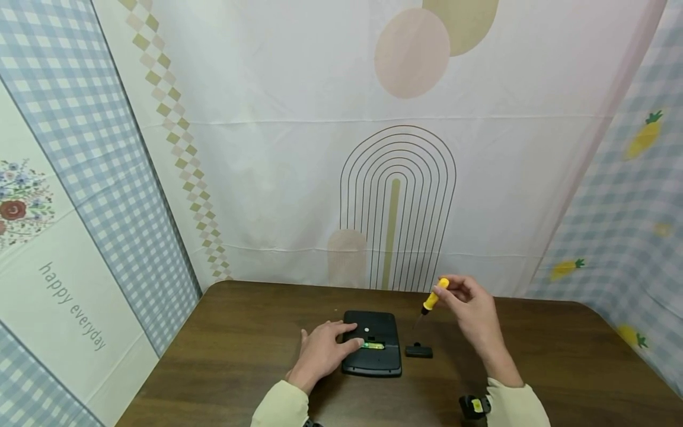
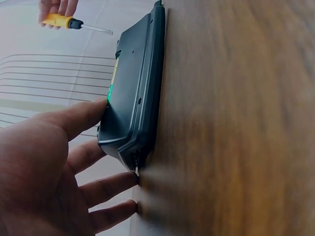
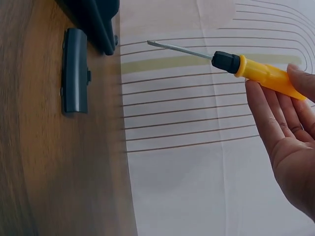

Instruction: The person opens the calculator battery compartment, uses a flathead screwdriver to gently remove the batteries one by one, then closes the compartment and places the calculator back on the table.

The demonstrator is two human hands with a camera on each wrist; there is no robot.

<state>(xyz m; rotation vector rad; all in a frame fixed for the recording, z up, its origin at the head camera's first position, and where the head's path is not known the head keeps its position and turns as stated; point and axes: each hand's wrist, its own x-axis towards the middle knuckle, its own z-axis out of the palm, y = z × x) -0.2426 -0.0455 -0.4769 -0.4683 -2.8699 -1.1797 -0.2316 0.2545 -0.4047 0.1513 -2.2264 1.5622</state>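
Sleeves, pale yellow, two: left sleeve [image 1: 280,406] and right sleeve [image 1: 517,406], bottom edge of the head view, nearest you.

Left hand [image 1: 324,350], one: lower centre, fingers extended and spread, gripping nothing; your thumb rests on the battery and your index finger on the upper left of the black device.

Black device [image 1: 373,363], one: lower centre, flat on the brown tabletop [image 1: 213,356], its battery bay uncovered.

Battery [image 1: 376,346], green and yellow, one visible: lying in the bay, one end under your thumb.

Black cover [image 1: 419,351], one: detached, just right of the device, not touching it.

Screwdriver [image 1: 431,301], yellow handle, slim metal shaft: right of centre, blade slanting down and left, touching neither device nor cover.

Right hand [image 1: 475,308], one: thumb and fingertips pinch the handle near its butt, palm otherwise open.

Handling notes, as judged: the blade appears meant for the bay. Slide your grip toward the black collar for control. Shift your thumb off the battery, out of the blade's path, and brace the device by its edge. Enter at a battery end, shallow, levering gently; a steep stab could slip or tear the wrapper.
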